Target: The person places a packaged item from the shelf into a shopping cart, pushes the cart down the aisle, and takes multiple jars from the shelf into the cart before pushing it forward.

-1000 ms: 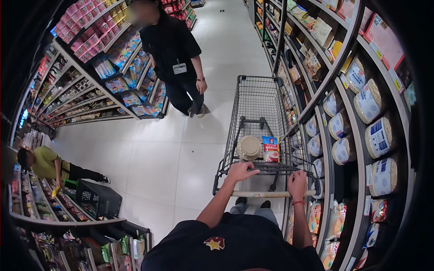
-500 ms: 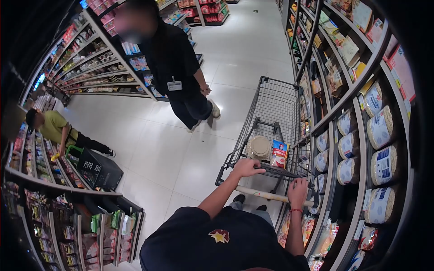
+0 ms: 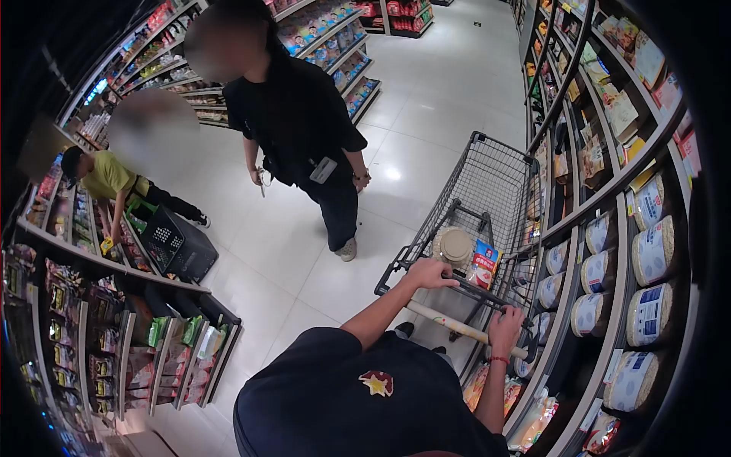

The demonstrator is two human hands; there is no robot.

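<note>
The shopping cart (image 3: 487, 171) is the reference point. The left hand (image 3: 432, 274) is at the left part of the cart's black rear rim (image 3: 476, 292), with its fingers hooked over the rim in a loose grasp. The right hand (image 3: 505, 327) is at the right end of the same rim, fingers bent and closed over it; its thumb position cannot be told. A red cord (image 3: 499, 359) encircles the right wrist. The pale handle bar (image 3: 449, 321) runs behind the rim, on the wearer's side.

Inside the cart, near the rear rim:
- Left: a round jar (image 3: 454, 246), lid facing up.
- Right, just beside the jar: a red and blue food bag (image 3: 484, 263), printed face visible.

Right of the cart: shelving (image 3: 617, 305) bearing clear jars with white and blue labels (image 3: 649, 314) and packaged goods. Left of the cart: a standing person in black (image 3: 293, 114) with a badge (image 3: 323, 170). Farther left: a person in a yellow-green shirt (image 3: 110, 177), near a dark shopping basket (image 3: 186, 247), one hand at a small yellow item (image 3: 106, 245).
</note>
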